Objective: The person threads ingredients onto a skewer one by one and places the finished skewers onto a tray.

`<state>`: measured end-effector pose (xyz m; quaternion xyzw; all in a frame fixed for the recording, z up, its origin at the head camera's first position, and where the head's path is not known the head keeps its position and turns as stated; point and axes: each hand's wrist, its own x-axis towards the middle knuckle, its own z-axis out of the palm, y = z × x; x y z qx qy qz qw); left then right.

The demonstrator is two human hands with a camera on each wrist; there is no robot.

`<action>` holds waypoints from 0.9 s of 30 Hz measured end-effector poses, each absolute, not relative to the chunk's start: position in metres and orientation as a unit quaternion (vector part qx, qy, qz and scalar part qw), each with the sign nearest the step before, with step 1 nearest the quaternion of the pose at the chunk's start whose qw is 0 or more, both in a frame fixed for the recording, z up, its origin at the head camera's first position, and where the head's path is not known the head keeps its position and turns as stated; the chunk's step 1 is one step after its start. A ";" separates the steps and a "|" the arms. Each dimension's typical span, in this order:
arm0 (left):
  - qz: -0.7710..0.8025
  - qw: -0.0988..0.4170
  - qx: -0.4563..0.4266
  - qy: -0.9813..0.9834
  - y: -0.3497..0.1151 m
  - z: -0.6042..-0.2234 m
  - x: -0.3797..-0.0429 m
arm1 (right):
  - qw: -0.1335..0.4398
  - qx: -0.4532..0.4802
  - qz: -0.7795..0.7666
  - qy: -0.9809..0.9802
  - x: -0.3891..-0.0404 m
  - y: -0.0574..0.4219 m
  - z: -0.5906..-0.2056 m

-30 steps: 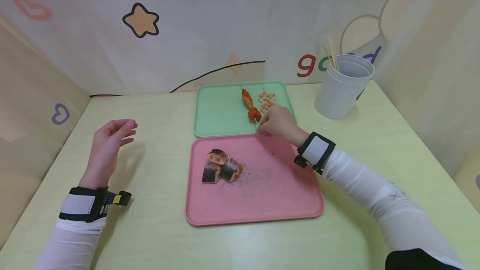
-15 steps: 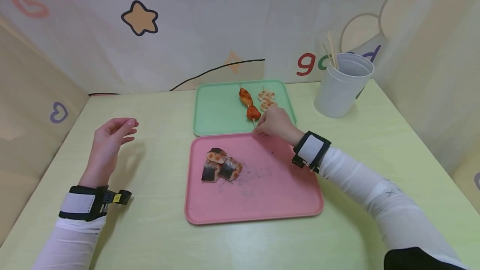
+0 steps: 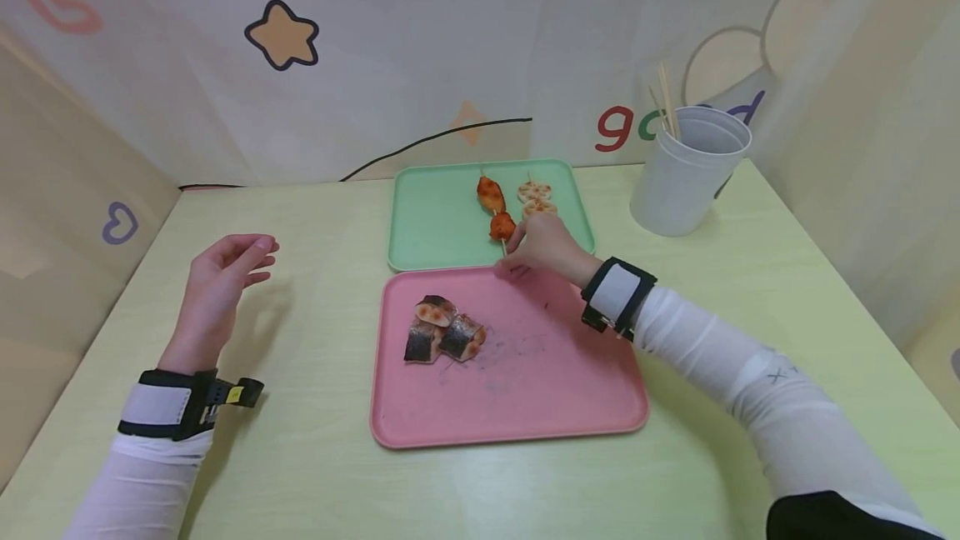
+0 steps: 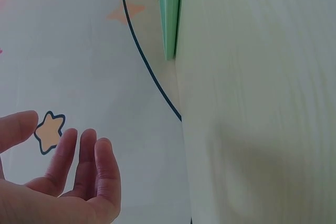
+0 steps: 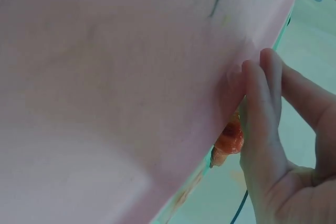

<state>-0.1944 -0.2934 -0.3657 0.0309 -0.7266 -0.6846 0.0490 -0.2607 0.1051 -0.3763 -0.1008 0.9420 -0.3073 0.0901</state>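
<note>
My right hand (image 3: 546,247) pinches the near end of a meat skewer (image 3: 491,193), which carries two orange-red pieces on a thin stick. The skewer lies over the green tray (image 3: 431,219); its lower tip is hidden by my fingers. In the right wrist view, one orange-red piece (image 5: 229,139) shows behind the hand. Beside it on the green tray is a skewer of pale, browned lotus-root-like slices (image 3: 534,192), partly covered by the hand. Over the table at the left, my left hand (image 3: 213,294) is raised with relaxed fingers and holds nothing.
In front of the green tray lies a pink tray (image 3: 517,407), bearing several dark-skinned fish-like pieces (image 3: 442,336) on its left part. A white bucket (image 3: 678,182) with thin wooden sticks (image 3: 667,102) stands at the back right. A printed curtain (image 3: 420,40) hangs behind the table.
My right hand has shifted slightly left along the border of the two trays, and the near end of the meat skewer has swung left with it. The left hand stays about where it was.
</note>
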 end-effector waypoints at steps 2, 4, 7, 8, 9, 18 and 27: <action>-0.683 0.048 0.032 -0.728 -0.294 -0.366 -0.194 | 0.086 -0.107 -0.302 0.943 -0.260 0.104 -0.377; -0.681 0.047 0.032 -0.730 -0.293 -0.366 -0.194 | 0.092 -0.108 -0.307 0.941 -0.260 0.103 -0.377; -0.680 0.046 0.030 -0.731 -0.292 -0.366 -0.194 | 0.106 -0.105 -0.321 0.935 -0.259 0.102 -0.377; -0.679 0.045 0.029 -0.732 -0.292 -0.366 -0.195 | 0.109 -0.104 -0.325 0.934 -0.259 0.102 -0.377; -0.679 0.044 0.029 -0.733 -0.292 -0.366 -0.195 | 0.115 -0.102 -0.331 0.931 -0.259 0.102 -0.377; -0.673 0.042 0.031 -0.738 -0.293 -0.366 -0.195 | 0.130 -0.099 -0.338 0.927 -0.257 0.103 -0.373; -0.672 0.040 0.031 -0.739 -0.291 -0.366 -0.195 | 0.133 -0.093 -0.327 0.931 -0.256 0.103 -0.372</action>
